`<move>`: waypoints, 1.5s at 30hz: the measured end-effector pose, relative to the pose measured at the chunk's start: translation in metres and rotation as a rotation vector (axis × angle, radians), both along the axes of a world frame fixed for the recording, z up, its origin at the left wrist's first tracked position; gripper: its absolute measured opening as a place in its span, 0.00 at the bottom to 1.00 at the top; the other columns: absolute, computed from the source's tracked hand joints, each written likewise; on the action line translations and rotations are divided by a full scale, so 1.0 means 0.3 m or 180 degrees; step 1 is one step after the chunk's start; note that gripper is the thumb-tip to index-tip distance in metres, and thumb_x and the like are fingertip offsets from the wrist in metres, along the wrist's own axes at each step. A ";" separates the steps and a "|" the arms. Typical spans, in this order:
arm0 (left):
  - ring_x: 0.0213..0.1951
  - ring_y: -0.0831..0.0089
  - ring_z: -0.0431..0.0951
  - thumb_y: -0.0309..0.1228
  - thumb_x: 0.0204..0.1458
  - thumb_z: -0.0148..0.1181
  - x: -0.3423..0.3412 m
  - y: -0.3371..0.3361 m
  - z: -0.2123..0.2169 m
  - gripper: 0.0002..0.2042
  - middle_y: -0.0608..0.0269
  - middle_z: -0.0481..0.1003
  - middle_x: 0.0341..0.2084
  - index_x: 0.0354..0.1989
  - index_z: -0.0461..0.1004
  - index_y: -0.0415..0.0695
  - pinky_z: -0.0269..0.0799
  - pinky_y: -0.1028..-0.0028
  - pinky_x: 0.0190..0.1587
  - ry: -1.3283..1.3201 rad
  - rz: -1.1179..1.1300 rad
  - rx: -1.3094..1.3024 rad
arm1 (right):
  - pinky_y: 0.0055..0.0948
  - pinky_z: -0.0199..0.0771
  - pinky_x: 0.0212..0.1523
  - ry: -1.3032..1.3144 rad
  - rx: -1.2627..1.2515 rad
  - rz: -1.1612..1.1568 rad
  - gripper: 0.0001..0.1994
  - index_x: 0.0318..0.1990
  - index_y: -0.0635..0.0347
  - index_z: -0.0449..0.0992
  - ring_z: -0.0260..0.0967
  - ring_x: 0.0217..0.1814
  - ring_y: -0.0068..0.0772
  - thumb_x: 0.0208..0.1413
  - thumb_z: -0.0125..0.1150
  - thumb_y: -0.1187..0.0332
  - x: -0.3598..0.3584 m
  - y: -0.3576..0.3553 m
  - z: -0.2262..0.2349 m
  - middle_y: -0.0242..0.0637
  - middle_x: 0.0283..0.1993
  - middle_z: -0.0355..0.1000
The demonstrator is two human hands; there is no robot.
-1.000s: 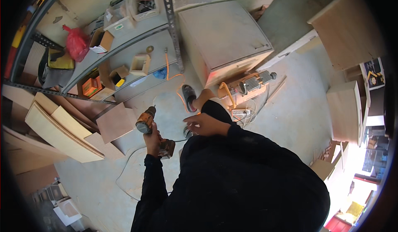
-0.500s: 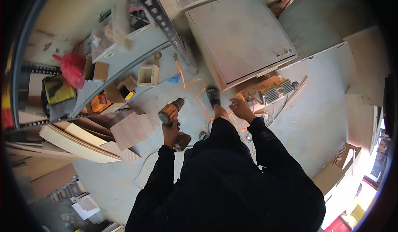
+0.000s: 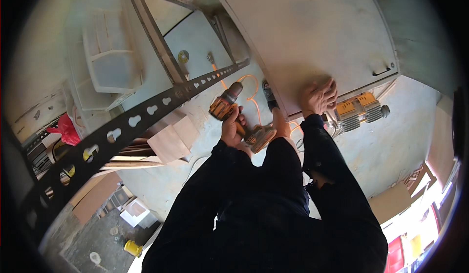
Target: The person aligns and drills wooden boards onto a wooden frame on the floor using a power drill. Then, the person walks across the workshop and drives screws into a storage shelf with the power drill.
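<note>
Wrapped around the grip of a yellow and black cordless drill is my left hand, to the left of my knee. The drill's chuck points up and away, and its battery base hangs toward my leg. My right hand is at the near edge of a grey metal cabinet, its fingers apart and partly bent. It appears to rest on the cabinet's top face, and nothing shows in it. A small black handle sits near the cabinet's right corner.
A slotted metal shelf frame cuts across the left, with a clear plastic bin beyond it. Under my right forearm's far side lies a yellow machine with a finned motor. An orange cord winds over the floor. Wood boards lean at left.
My view has moved closer to the shelf and cabinet. My right hand has gone from above the floor beside the machine to the cabinet's edge. The drill stays in my left hand, now nearer my knee.
</note>
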State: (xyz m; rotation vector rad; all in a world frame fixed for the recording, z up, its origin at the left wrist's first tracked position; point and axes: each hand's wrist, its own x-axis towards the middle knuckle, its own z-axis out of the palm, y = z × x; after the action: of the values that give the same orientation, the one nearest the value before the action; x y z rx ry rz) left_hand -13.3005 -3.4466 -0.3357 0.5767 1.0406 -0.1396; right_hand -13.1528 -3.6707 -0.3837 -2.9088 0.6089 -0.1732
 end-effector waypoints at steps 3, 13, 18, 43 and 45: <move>0.22 0.80 0.62 0.44 0.54 0.55 0.047 -0.003 -0.025 0.15 0.74 0.61 0.18 0.41 0.69 0.45 0.63 0.74 0.31 -0.0163 0.0156 -0.0806 | 0.60 0.38 0.57 -0.0121 -0.0162 0.0122 0.32 0.62 0.58 0.54 0.41 0.67 0.47 0.52 0.45 0.50 0.002 -0.006 -0.007 0.46 0.64 0.50; 0.23 0.79 0.65 0.45 0.52 0.57 0.130 -0.017 -0.059 0.17 0.72 0.63 0.18 0.41 0.69 0.46 0.66 0.76 0.30 -0.0415 0.0903 -0.2745 | 0.57 0.41 0.53 -0.0355 -0.0394 0.0255 0.29 0.59 0.54 0.58 0.45 0.63 0.48 0.51 0.47 0.51 0.007 0.001 -0.030 0.46 0.61 0.52; 0.22 0.80 0.64 0.46 0.52 0.56 0.137 -0.011 -0.075 0.17 0.73 0.62 0.18 0.40 0.68 0.46 0.65 0.77 0.30 -0.0447 0.0622 -0.2381 | 0.56 0.38 0.56 -0.0292 -0.0294 0.0182 0.29 0.60 0.52 0.57 0.42 0.64 0.48 0.51 0.47 0.51 0.004 -0.008 -0.042 0.44 0.62 0.50; 0.23 0.80 0.64 0.47 0.52 0.55 0.123 -0.008 -0.127 0.18 0.72 0.61 0.18 0.41 0.69 0.46 0.65 0.76 0.31 -0.0532 0.0612 -0.2376 | 0.57 0.39 0.57 -0.0283 -0.0323 0.0026 0.29 0.59 0.49 0.60 0.43 0.65 0.47 0.49 0.48 0.51 0.008 0.000 -0.040 0.39 0.62 0.52; 0.23 0.80 0.64 0.48 0.52 0.55 0.127 -0.011 -0.121 0.18 0.73 0.61 0.18 0.41 0.70 0.47 0.65 0.76 0.31 -0.0518 0.0580 -0.2320 | 0.55 0.39 0.57 -0.0229 -0.0411 0.0006 0.29 0.60 0.48 0.59 0.44 0.64 0.47 0.50 0.47 0.50 0.006 -0.005 -0.043 0.37 0.63 0.52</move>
State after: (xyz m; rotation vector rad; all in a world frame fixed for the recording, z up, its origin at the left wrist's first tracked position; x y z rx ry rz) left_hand -13.2624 -3.4498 -0.3720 -0.1659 0.8034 -0.2892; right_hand -13.1508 -3.6722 -0.3968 -3.0109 0.6048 -0.3270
